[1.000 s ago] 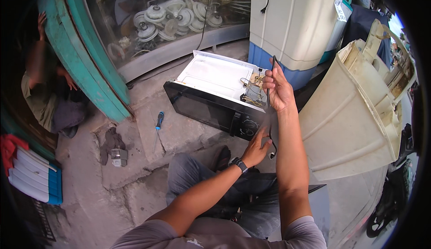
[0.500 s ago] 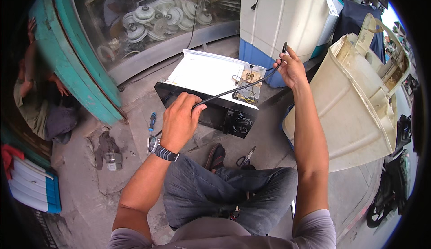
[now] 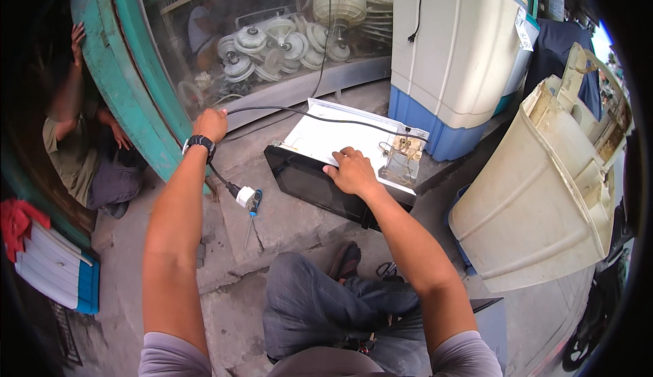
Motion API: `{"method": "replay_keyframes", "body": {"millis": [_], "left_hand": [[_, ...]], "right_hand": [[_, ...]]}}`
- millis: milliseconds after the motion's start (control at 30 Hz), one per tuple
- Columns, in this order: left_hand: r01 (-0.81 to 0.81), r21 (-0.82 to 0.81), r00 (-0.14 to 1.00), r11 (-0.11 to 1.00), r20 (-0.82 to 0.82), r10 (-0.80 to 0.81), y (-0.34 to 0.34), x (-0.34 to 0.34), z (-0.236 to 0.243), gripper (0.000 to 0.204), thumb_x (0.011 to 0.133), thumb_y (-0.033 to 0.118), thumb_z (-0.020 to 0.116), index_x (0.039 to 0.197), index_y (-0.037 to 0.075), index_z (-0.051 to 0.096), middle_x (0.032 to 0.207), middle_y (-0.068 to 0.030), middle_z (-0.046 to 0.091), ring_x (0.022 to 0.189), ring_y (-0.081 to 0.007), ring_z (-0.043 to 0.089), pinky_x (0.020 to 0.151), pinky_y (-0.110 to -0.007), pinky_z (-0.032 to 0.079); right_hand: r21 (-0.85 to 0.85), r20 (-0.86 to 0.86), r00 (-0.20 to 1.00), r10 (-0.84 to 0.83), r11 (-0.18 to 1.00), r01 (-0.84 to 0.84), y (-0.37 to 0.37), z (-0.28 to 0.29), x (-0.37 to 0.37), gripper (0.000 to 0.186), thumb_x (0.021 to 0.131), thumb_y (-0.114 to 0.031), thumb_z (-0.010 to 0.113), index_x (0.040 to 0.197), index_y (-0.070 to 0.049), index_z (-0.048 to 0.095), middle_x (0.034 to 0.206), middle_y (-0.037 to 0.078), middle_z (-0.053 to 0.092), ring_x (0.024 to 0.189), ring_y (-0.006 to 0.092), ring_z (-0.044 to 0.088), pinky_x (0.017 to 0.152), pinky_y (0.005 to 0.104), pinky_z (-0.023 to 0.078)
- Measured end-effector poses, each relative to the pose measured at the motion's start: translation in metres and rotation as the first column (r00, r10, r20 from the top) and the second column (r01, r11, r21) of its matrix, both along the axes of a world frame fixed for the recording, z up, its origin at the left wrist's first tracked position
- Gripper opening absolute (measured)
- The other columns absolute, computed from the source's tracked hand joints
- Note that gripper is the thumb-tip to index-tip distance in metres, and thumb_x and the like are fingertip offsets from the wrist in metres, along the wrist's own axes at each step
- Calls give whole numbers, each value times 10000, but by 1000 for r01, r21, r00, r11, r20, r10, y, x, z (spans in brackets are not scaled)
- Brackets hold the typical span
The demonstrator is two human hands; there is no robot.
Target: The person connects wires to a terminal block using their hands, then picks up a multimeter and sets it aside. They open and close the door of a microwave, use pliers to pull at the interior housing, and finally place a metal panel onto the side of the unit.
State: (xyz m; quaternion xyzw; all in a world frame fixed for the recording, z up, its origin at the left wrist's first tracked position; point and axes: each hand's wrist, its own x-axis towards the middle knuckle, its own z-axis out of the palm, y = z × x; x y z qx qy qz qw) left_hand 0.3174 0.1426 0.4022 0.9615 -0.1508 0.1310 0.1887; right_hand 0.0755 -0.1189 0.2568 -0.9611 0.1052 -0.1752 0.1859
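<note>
My left hand (image 3: 209,125) is closed around a black power cord (image 3: 286,108), raised beyond the oven's left end. From that hand the cord arcs over the oven to its far right corner. Its other end hangs down to a white plug (image 3: 245,196) by a blue-and-black screwdriver (image 3: 255,202) on the ground. A small oven (image 3: 316,131) with a white casing and black front lies before me, bare wires (image 3: 403,159) showing at its right end. My right hand (image 3: 355,172) grips the oven's front top edge, fingers bent over it.
A cream-and-blue washing machine body (image 3: 449,64) stands behind the oven. To the right leans a yellowed plastic tub (image 3: 530,193). Behind glass are several white pulley-like parts (image 3: 279,47). Another person (image 3: 88,146) sits at far left beyond a green post (image 3: 136,78). Scissors (image 3: 388,269) lie near my foot.
My left hand has moved left and away from me with the cord. My right hand has let go of the raised cord end and come down onto the oven. The view has shifted left.
</note>
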Motion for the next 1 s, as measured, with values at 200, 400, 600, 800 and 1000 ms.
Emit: {"method": "replay_keyframes", "body": {"millis": [200, 400, 600, 800, 1000], "left_hand": [[185, -68, 981, 980, -45, -189, -64, -2, -34, 483, 1037, 414, 513, 1021, -14, 736, 1075, -298, 704, 1076, -464, 657, 929, -531, 497], [229, -313, 968, 922, -23, -248, -144, -4, -16, 454, 1035, 412, 521, 962, 30, 756, 1006, -274, 725, 1017, -456, 683, 878, -516, 525], [92, -52, 974, 994, 212, -79, -171, 19, 7, 458, 1056, 423, 475, 1105, 53, 741, 1113, -248, 724, 1074, -465, 678, 897, -546, 544], [-63, 67, 944, 996, 329, 38, -116, 81, 38, 439, 1070, 400, 457, 1126, 50, 716, 1132, -229, 724, 1076, -442, 684, 882, -549, 551], [108, 240, 939, 965, 295, -179, -72, 112, -1, 379, 1044, 404, 516, 1160, 82, 679, 1149, -223, 703, 1072, -450, 670, 876, -560, 530]], "right_hand": [[-273, 49, 991, -123, 953, 131, 27, -21, -6, 607, 891, -440, 737, 1329, -42, 603, 1149, 102, 642, 1117, 261, 582, 932, 443, 444], [-268, 58, 994, -95, 958, 107, 25, -19, -12, 569, 850, -452, 772, 1239, -64, 623, 1110, 65, 646, 1097, 239, 592, 923, 423, 448], [-244, 62, 998, -30, 969, 44, 30, -19, -28, 599, 845, -452, 768, 1276, -64, 618, 1120, 72, 646, 1104, 239, 594, 915, 422, 449], [-288, 112, 993, 30, 958, 3, 20, -28, -41, 625, 825, -480, 768, 1291, -89, 628, 1096, 56, 644, 1062, 238, 600, 907, 409, 457], [-260, 110, 991, 77, 965, -46, 12, -24, -45, 602, 838, -440, 770, 1300, -84, 620, 1116, 54, 646, 1075, 233, 593, 923, 406, 446]]}}
